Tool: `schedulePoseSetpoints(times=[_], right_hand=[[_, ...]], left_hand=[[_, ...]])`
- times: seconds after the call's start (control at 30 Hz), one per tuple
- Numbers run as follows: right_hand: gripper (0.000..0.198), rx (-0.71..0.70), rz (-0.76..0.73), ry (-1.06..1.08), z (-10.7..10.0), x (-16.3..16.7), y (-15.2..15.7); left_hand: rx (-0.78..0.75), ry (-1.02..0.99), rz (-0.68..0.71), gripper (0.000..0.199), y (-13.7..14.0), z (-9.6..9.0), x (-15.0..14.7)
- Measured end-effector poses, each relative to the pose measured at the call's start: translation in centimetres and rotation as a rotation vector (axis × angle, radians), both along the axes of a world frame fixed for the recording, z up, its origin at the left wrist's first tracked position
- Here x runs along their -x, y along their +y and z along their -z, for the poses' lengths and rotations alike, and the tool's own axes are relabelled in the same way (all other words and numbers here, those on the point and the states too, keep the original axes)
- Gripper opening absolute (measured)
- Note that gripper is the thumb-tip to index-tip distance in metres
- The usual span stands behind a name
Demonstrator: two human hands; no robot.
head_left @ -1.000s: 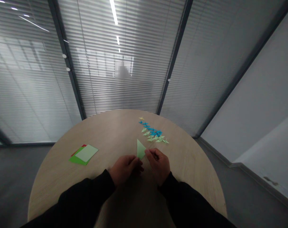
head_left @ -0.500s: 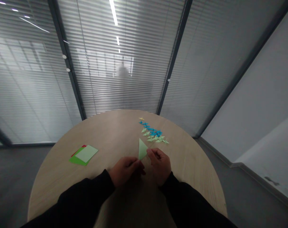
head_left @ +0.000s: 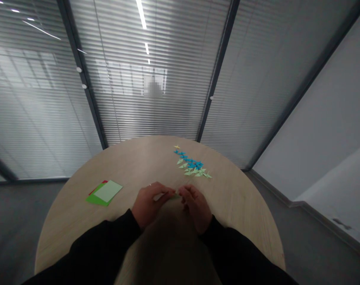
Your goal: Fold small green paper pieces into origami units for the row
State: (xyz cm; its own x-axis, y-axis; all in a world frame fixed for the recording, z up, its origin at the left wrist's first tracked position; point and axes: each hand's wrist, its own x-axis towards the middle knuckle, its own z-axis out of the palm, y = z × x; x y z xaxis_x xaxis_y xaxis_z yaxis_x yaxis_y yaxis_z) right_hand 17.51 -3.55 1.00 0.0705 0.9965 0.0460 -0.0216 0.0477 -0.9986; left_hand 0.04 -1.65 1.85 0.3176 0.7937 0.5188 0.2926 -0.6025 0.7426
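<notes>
A pale green folded paper (head_left: 175, 196) shows only as a thin strip between my hands, mostly hidden by the fingers. My left hand (head_left: 151, 202) pinches its left side between thumb and fingers. At its other end, my right hand (head_left: 195, 204) has its thumb and fingertips closed on the paper. Beyond my hands lie several folded paper cranes: a pale green group (head_left: 194, 171) nearest, a blue group (head_left: 191, 163) just behind, and a small yellow one (head_left: 176, 147) farthest off.
Left of my hands, a pale green sheet (head_left: 108, 191) rests on a bright green sheet (head_left: 96, 200), with a red edge (head_left: 104, 182) peeking out. All of it stands on a round wooden table (head_left: 132, 158). Blinds (head_left: 156, 114) cover the glass wall behind.
The folded paper stood up as a pale green triangle; now it is tipped down and mostly covered. My left hand has risen and shifted a little left, its fingers now over the paper.
</notes>
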Motion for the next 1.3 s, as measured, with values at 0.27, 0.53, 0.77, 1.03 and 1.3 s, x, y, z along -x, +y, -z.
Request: schedulePoseSetpoints(times=[0.27,0.53,0.77,1.03,1.3], right_hand=[[0.03,-0.165,-0.076,-0.282,0.0,-0.2,-0.2],[0.027,-0.137,-0.103,-0.241,-0.1,0.1,-0.5],[0.029,-0.103,-0.088,-0.227,-0.3,0.3,-0.5],[0.032,-0.083,-0.123,-0.217,-0.1,0.3,-0.4],[0.03,-0.127,-0.096,-0.232,-0.5,0.2,-0.4]], left_hand=[[0.687,-0.574,0.074,0.031,-0.5,0.0,-1.0],[0.705,-0.643,-0.042,0.036,-1.0,-0.4,-1.4],[0.744,-0.685,-0.02,0.035,-0.9,0.2,-1.7],[0.546,-0.582,-0.116,0.034,-0.7,0.5,-1.8],[0.478,-0.545,-0.194,0.034,-0.6,0.1,-1.6]])
